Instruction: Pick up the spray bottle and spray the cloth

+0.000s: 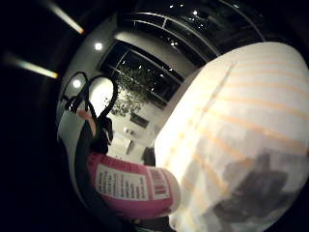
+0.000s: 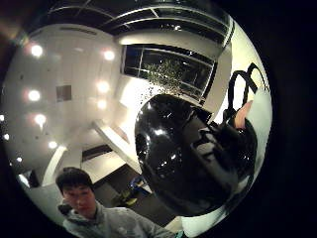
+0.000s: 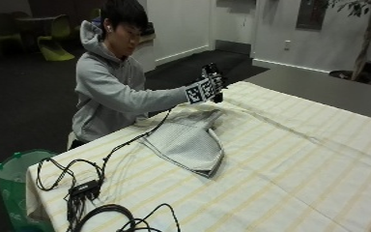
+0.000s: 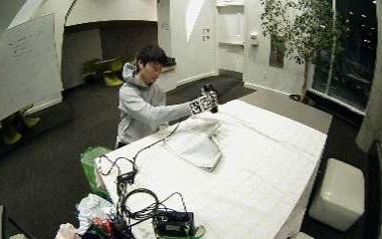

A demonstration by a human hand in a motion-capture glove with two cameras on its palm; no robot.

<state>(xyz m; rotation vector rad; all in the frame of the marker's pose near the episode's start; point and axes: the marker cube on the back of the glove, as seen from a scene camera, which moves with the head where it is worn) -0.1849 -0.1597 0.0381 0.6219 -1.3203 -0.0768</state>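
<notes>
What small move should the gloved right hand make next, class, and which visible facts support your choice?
Probably tip the spray bottle down toward the cloth. The right hand holds the bottle raised above the striped table, while the grey cloth lies flat lower and nearer the person. Whether the nozzle already faces the cloth cannot be told.

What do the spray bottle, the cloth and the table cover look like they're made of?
Spray bottle: probably plastic; pink body with a printed white label, and a glossy black head that mirrors the ceiling lights. Cloth: soft woven fabric, grey-white with a fine pattern; it lies folded and rumpled. Table cover: thin fabric, cream with pale yellow stripes, creased. The gloved right hand holds the bottle.
</notes>
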